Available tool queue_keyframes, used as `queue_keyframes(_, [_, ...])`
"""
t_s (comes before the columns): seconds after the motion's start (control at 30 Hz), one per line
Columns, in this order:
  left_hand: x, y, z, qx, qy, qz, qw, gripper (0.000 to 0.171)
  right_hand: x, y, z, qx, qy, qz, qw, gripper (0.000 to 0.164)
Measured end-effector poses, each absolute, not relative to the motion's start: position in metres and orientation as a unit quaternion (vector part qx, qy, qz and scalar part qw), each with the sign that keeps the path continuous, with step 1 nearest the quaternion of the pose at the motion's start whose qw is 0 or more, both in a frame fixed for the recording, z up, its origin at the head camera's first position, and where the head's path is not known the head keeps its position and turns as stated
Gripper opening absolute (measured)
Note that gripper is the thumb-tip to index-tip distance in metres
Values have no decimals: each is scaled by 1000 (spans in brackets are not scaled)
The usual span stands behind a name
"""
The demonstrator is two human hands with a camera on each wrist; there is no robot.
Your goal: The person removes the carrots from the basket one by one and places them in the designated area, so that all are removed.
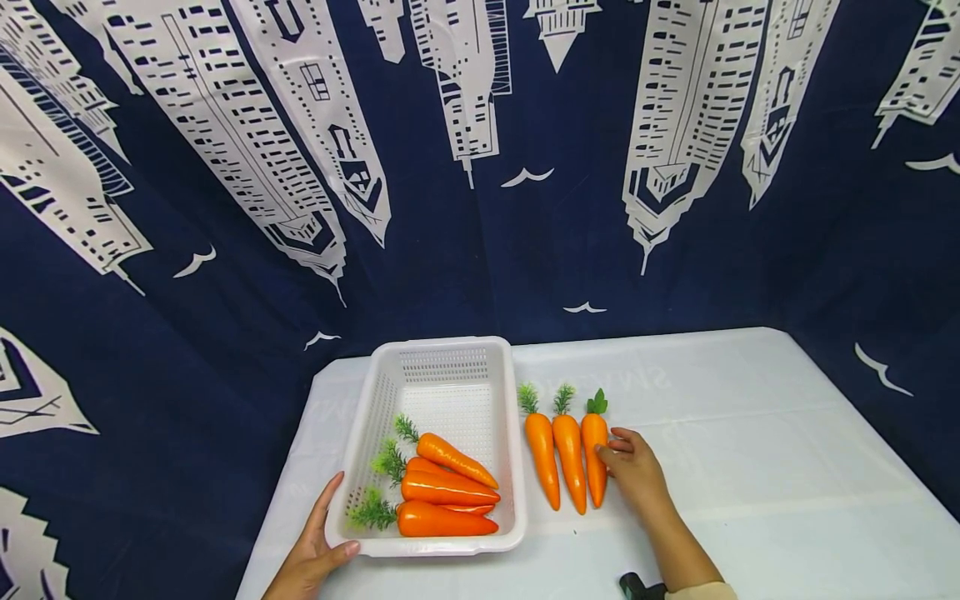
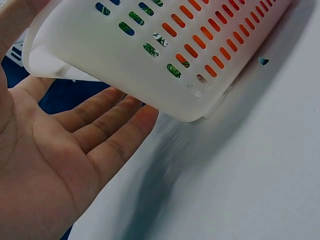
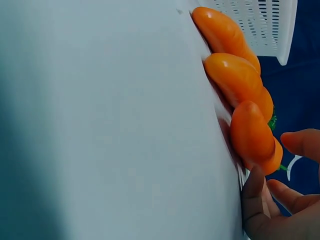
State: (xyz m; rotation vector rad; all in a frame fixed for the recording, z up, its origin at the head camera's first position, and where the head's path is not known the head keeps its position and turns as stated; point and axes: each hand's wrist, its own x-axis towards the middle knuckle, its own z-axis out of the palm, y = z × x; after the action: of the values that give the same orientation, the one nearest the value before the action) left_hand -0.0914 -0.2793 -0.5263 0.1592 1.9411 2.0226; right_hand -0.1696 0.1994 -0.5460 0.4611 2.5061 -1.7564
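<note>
My left hand (image 1: 311,546) is at the near left corner of a white plastic basket (image 1: 517,467). In the left wrist view, its extended fingers (image 2: 107,132) lie against the basket's outside below the rim. Several orange carrots (image 1: 447,521) with green tops lie in the near half of the basket. Right of it, three more carrots stand in a row: a left one (image 1: 542,458), a middle one (image 1: 570,458) and a right one (image 1: 595,454). My right hand (image 1: 637,475) reaches to the right carrot, thumb and fingers apart about it; one fingertip appears to touch its side.
A white cloth covers the table (image 1: 750,450). Behind it hangs a dark blue curtain (image 1: 480,250) printed with white buildings and birds. A small black object (image 1: 637,586) is beside my right wrist at the lower edge of the head view.
</note>
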Motion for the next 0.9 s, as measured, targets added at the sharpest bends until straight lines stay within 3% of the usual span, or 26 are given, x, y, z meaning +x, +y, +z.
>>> queue_keyframes(0.9, [-92,-280,-529,64,675,716,164,102,-166,194,-516,126,802,-583,-41,43])
